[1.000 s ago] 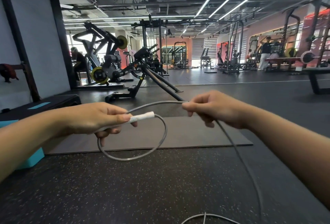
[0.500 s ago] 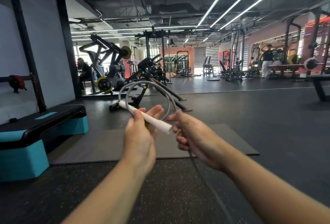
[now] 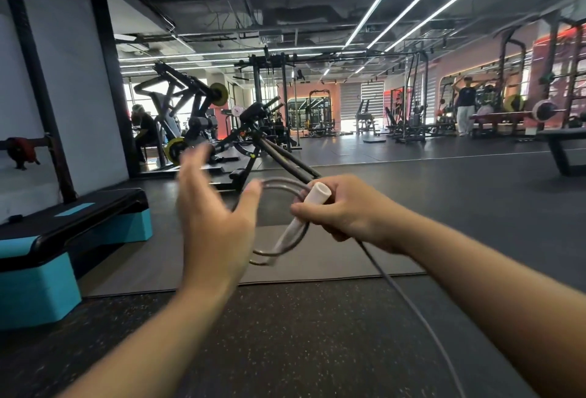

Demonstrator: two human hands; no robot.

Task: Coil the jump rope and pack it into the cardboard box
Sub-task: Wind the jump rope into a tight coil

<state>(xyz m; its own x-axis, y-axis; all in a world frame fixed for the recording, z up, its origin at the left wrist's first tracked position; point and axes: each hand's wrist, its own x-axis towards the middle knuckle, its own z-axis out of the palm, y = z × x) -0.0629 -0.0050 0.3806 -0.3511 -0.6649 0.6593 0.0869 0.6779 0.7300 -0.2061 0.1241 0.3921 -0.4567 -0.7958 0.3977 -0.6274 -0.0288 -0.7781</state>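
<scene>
A dark speckled gym floor spreads below, with a grey exercise mat lying on it ahead of the hands and a black-and-teal aerobic step platform at the left. The right hand is closed around the white handle of the jump rope and grips two grey coils against it, held in the air above the mat. The loose rope tail trails from under that hand down toward the lower right. The left hand is open, fingers spread and blurred, holding nothing, just left of the coils.
</scene>
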